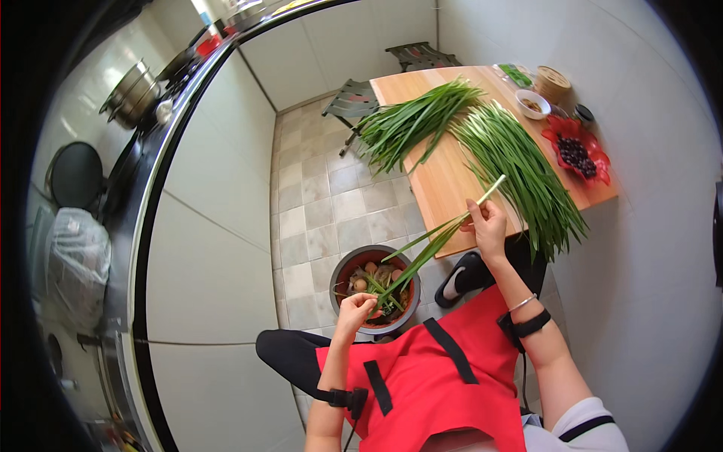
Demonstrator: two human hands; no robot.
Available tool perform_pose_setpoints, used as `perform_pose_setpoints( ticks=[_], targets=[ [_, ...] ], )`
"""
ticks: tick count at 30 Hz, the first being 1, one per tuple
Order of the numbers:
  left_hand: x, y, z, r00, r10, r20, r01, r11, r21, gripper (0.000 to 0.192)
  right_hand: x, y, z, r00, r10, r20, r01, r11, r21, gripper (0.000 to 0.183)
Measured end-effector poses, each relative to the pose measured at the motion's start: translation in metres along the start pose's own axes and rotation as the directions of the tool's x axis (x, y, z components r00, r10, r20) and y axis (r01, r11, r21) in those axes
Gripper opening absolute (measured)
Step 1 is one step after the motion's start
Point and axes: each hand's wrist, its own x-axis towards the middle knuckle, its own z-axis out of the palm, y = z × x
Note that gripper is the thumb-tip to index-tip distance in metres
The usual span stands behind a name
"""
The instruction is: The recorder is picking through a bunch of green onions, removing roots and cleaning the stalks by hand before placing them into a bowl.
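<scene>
Between my two hands stretches a small bunch of garlic chives (434,247). My right hand (487,227) grips it near the pale stem end, over the near edge of the wooden table (443,186). At the leaf tips is my left hand (358,314), its thumb and fingers pinched together on the green ends. Below those tips stands a round waste bin (339,268) holding eggshells and plant scraps. Two larger heaps lie on the table: one chive pile (421,121) at the far left, its leaves overhanging the edge, and another chive pile (519,169) on the right.
A red dish of grapes (576,155), a white bowl (532,105), a dark-lidded jar (584,114) and a round tan container (552,83) line the wall side of the table. Folding stools (351,100) stand beyond. Along the left runs a counter (121,248) with pots and pans.
</scene>
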Motion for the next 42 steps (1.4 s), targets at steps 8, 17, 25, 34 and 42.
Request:
perform_pose_setpoints(
  ticks=[8, 17, 25, 34, 42],
  targets=[
    [0.026, -0.012, -0.004, 0.989, 0.039, -0.143, -0.044, 0.999, -0.032, 0.015, -0.01, 0.003, 0.004, 0.999, 0.022, 0.036, -0.021, 0.999, -0.038, 0.025],
    [0.063, -0.021, 0.0, 0.975, 0.008, -0.221, 0.0, 0.999, 0.039, 0.014, -0.012, -0.002, 0.006, 0.996, 0.056, 0.074, -0.052, 0.997, -0.057, 0.021],
    [0.09, -0.027, 0.005, 0.96, -0.028, -0.279, 0.024, 1.0, -0.018, 0.014, -0.012, -0.001, 0.01, 0.998, 0.052, 0.044, -0.05, 0.998, -0.041, 0.02],
    [0.096, -0.079, -0.041, 0.95, -0.109, -0.292, 0.129, 0.99, 0.051, 0.017, -0.009, -0.001, 0.003, 0.997, 0.073, -0.012, -0.073, 0.996, 0.05, 0.021],
    [0.054, -0.044, -0.029, 0.997, -0.018, 0.07, 0.01, 0.993, 0.118, 0.042, -0.006, 0.0, -0.001, 0.998, 0.062, -0.017, -0.061, 0.996, 0.067, 0.02]
  ],
)
